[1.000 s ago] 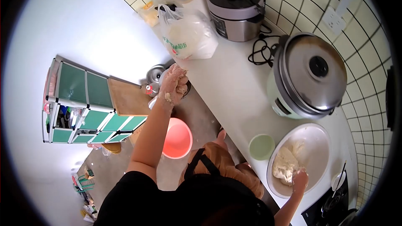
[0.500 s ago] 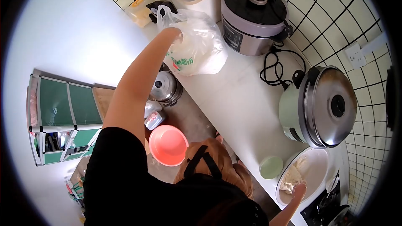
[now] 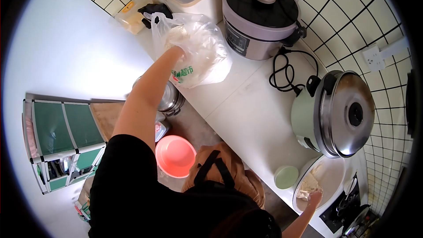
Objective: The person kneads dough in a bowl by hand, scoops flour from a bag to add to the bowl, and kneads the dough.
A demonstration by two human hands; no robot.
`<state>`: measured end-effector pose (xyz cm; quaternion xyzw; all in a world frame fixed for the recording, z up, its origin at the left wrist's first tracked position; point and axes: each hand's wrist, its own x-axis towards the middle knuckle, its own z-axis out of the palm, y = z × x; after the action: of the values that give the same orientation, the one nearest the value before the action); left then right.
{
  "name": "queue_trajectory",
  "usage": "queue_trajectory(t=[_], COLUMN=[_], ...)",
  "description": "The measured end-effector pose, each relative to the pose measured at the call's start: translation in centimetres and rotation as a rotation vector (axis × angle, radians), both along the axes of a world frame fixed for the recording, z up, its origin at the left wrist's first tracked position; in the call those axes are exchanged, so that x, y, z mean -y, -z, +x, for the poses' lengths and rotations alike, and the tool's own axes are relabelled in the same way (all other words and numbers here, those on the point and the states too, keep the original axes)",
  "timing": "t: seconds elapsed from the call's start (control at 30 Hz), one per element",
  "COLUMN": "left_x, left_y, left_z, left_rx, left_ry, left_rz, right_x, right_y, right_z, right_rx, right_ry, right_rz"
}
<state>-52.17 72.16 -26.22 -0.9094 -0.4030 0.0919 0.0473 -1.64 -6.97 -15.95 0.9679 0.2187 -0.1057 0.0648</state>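
A translucent plastic bag point(image 3: 207, 57) with green and red print stands on the counter, white flour-like powder showing through its mouth. My left hand point(image 3: 177, 52) reaches into that opening; its fingers are hidden inside. At the lower right, a large white basin point(image 3: 337, 172) holds a lump of pale, shaggy dough point(image 3: 308, 186). My right hand point(image 3: 314, 197) is in this basin, its fingers curled against the dough and gripping its edge. Beside the rim stands a light green cup or bowl point(image 3: 286, 177).
A rice cooker point(image 3: 260, 22) with a dark lid and a coiled black cord point(image 3: 286, 75) is on the counter point(image 3: 238, 101). Against the tiles stands a green pot point(image 3: 308, 114) with a metal lid. Below are a pink basin point(image 3: 175, 156) and a steel pot point(image 3: 169, 97).
My left hand has shifted with the bag's mouth, which now opens wider and shows the white contents. The whole view has tilted slightly. My right hand stays at the dough.
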Motion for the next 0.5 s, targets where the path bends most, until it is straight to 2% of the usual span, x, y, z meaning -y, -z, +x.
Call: queue_trajectory(t=[0.3, 0.43, 0.5], left_x=[0.5, -1.6, -2.2], left_y=[3.3, 2.8, 1.8], left_z=[-3.8, -6.0, -6.7], left_rx=[0.002, 0.208, 0.368], left_ry=[0.255, 0.39, 0.336], left_rz=[0.016, -0.112, -0.256], right_x=[0.0, 0.8, 0.8], right_y=[-0.2, 0.8, 0.7], right_z=[-0.1, 0.3, 0.4], right_rx=[0.001, 0.044, 0.034], right_ry=[-0.037, -0.047, -0.055], right_rz=[0.017, 0.03, 0.028])
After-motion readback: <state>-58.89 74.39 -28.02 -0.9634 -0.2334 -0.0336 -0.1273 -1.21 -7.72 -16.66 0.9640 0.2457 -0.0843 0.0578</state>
